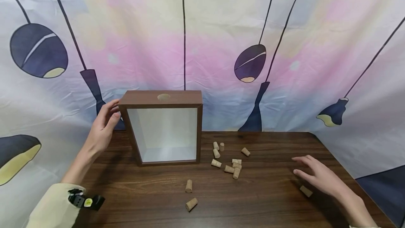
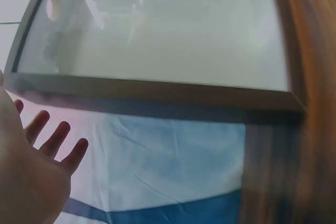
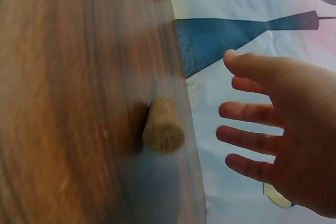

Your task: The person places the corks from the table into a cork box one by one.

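The brown wood-framed shadow box (image 1: 145, 97) stands just right of the left hand's (image 1: 102, 129) spread fingers; contact unclear. The right hand's (image 1: 322, 177) fingers are spread, holding nothing; nearest is a lone cork (image 1: 306, 191), below them toward the wrist, its long axis roughly along them. Other corks (image 1: 229, 169) lie left of these fingertips.

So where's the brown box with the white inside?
In the head view, the brown box stands left of centre on the dark wooden table, with the left grip at its left side and most corks to its right.
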`<state>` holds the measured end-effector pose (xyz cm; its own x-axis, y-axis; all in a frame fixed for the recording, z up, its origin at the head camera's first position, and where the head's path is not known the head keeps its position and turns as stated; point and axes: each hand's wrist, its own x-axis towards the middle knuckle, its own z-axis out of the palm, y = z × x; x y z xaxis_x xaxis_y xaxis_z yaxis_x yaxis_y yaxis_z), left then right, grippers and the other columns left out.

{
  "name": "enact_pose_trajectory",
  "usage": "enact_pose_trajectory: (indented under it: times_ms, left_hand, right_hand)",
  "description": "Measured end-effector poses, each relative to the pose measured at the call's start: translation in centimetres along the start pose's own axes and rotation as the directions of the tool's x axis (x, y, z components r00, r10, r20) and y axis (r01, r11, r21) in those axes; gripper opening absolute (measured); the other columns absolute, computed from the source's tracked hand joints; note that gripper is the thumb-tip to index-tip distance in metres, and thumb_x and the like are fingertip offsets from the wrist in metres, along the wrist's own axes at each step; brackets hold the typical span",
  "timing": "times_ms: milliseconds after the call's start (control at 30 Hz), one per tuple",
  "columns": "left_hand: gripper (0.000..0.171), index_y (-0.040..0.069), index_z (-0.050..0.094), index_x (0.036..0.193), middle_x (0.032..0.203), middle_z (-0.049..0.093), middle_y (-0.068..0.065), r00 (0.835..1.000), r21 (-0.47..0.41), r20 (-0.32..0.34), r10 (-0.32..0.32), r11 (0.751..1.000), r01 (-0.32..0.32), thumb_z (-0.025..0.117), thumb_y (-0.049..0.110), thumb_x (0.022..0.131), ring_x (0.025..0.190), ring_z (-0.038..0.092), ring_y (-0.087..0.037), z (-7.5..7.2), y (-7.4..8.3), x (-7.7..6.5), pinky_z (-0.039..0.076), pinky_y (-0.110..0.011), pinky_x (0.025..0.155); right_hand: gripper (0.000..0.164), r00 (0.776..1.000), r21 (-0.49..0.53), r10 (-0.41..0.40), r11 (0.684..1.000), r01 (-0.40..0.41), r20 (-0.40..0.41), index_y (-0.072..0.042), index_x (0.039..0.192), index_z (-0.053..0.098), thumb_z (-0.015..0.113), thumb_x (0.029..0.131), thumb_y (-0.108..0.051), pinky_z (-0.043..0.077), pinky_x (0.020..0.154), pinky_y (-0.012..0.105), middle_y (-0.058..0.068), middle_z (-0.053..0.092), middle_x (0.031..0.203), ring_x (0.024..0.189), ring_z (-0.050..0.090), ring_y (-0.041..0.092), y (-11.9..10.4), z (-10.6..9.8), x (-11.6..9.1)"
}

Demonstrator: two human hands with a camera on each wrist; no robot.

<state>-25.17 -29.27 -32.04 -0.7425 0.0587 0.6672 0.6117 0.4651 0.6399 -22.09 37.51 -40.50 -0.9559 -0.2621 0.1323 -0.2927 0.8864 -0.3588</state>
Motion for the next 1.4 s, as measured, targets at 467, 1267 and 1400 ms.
enact_pose_trajectory:
  times_ms: [467,1267,1400]
  left_hand:
    - [0.045,0.017,0.036,0.154,0.159,0.032,-0.008,1.000,-0.078,-0.002,-0.021,0.997,0.021,0.036,0.024,0.109,0.141,0.030,-0.004,2.0,0.9,2.9,0.030,-0.016,0.103]
    - [0.060,0.002,0.050,0.137,0.142,0.049,-0.001,0.936,-0.185,-0.347,0.053,0.975,-0.124,0.045,0.052,0.103,0.056,0.016,-0.005,5.7,-1.5,3.4,0.019,-0.027,0.058]
    - [0.062,0.002,0.050,0.137,0.143,0.049,-0.001,0.934,-0.186,-0.353,0.059,0.974,-0.132,0.045,0.054,0.103,0.062,0.023,-0.005,5.9,-1.5,3.5,0.024,-0.026,0.065]
  right_hand:
    - [0.038,0.978,0.240,-0.123,0.967,0.079,0.170,-0.008,0.134,0.057,0.061,0.100,-0.026,0.038,0.061,0.025,0.004,0.055,0.109,0.076,0.046,0.001,2.9,0.6,-2.0]
    - [0.016,0.937,0.427,-0.216,0.901,0.082,0.275,-0.007,0.112,0.065,0.060,0.101,-0.018,0.050,0.062,0.027,-0.004,0.066,0.091,0.075,0.062,0.013,2.7,0.2,-1.5]
    - [0.016,0.950,0.371,-0.218,0.920,0.124,0.223,-0.008,0.111,0.065,0.062,0.100,-0.020,0.050,0.062,0.026,-0.005,0.066,0.090,0.075,0.062,0.008,1.8,-0.3,-1.2]
